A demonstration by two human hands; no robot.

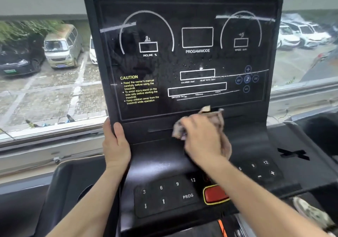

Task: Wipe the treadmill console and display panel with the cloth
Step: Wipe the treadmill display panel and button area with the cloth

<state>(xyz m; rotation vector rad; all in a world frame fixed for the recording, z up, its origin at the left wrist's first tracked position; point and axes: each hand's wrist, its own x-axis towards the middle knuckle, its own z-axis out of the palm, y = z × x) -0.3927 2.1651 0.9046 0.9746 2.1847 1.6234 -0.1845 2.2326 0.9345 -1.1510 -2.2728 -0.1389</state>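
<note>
Head view. Panel (190, 53) stands upright at mid-frame, face toward you, top edge leaning slightly away. Its long axis runs left to right. White markings read INCLINE %, PROGAM/MODE and SPEED across the upper half. A yellow CAUTION text block sits at lower left. Streaks, droplets and a smudge show on the glossy black face.

Console (155, 156) extends from the panel's lower edge down toward you. It carries a keypad (164, 194) marked 3, 6, 9, 12 and PROG. A red button (215, 194) with a yellow rim lies just right of the keypad.

Your left hand (116, 145) grips the panel's lower left corner. The thumb lies on the front face, pointing up, and the fingers wrap behind the edge.

Your right hand (203, 139) holds the cloth (217, 119) with fingers curled over it, pressing it onto the ledge just below the panel. The hand is blurred, so finger detail cannot be read.

The cloth is bunched under the palm, pale with a darker pattern. Its bulk spreads from lower left to upper right. One corner sticks up and touches the panel's lower edge. A fold hangs out beyond the right side of the hand.

A pale crumpled object (311, 213) lies at lower right of the console, too blurred to identify.

Behind the panel, a window (54, 123) shows parked cars (62, 46) on paving below.
</note>
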